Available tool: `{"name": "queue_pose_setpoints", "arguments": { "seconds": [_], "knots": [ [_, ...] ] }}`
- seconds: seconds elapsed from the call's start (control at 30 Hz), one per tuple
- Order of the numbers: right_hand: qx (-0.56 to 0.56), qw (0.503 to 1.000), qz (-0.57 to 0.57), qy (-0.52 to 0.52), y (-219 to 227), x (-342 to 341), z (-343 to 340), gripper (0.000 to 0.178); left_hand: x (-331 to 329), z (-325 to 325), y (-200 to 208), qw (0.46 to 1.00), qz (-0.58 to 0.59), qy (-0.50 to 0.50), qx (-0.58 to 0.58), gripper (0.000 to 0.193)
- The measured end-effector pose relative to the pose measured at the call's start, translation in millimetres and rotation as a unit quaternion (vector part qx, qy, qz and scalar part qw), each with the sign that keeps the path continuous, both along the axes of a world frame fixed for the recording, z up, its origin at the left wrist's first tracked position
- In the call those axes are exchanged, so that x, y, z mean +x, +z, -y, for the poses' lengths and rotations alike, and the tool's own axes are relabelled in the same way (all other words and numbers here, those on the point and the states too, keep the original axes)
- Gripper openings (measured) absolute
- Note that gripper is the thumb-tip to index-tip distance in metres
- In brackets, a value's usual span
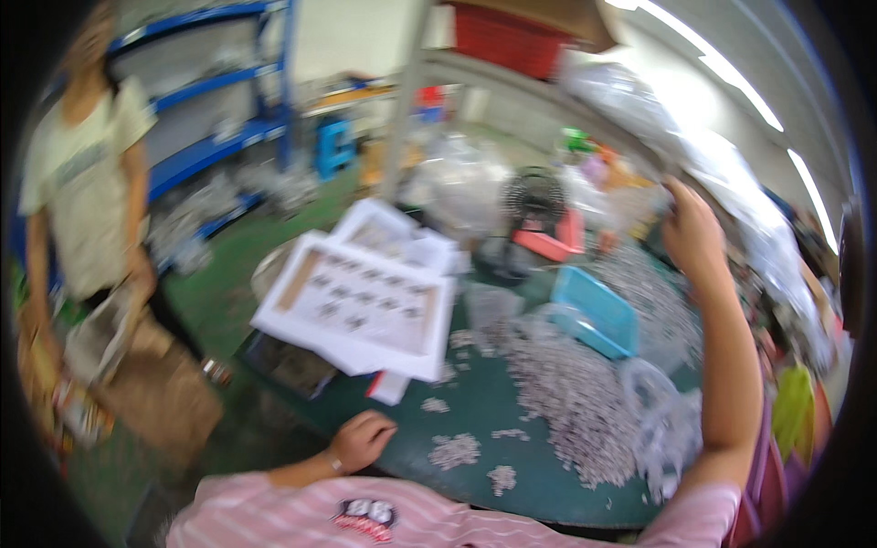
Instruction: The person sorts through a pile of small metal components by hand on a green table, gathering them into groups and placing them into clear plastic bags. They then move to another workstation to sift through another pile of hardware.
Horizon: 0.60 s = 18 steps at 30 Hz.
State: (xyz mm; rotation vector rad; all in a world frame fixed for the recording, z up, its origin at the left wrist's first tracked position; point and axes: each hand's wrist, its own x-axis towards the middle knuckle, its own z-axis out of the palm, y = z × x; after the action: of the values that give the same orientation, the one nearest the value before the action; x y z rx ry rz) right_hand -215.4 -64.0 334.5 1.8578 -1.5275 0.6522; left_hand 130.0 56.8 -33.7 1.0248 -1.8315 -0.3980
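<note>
Green table [512,411], small parts [571,393] between hands.

Left hand [359,440] on green table [493,402], right hand [692,233] raised, silvery parts [575,393] heaped

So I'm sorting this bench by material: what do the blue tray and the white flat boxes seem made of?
The blue tray looks like moulded plastic: even bright colour, smooth rounded rim. The white flat boxes look like matte card or paperboard, judging by thin folded edges and no shine. Blur leaves both open.
</note>
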Motion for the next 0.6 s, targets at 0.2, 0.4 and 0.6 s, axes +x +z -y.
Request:
{"name": "queue_pose_setpoints", "arguments": {
  "seconds": [0.2, 0.4, 0.6],
  "knots": [
    [0.179, 0.953, -0.203, 0.138, -84.9, 41.5, -63.4, 0.008, -17.2, 12.0, -9.6, 0.993, -0.02, -0.027, -0.111, 0.008],
    [0.342, 0.822, -0.164, 0.424, -150.9, 121.3, -102.6, 0.015, -6.1, -9.2, -20.4, 0.995, 0.043, 0.027, -0.083, 0.006],
    [0.325, 0.74, -0.157, 0.568, -163.6, 180.2, -111.6, 0.018, -8.6, -9.6, -21.1, 0.991, 0.096, 0.053, -0.073, 0.006]
  ]
}}
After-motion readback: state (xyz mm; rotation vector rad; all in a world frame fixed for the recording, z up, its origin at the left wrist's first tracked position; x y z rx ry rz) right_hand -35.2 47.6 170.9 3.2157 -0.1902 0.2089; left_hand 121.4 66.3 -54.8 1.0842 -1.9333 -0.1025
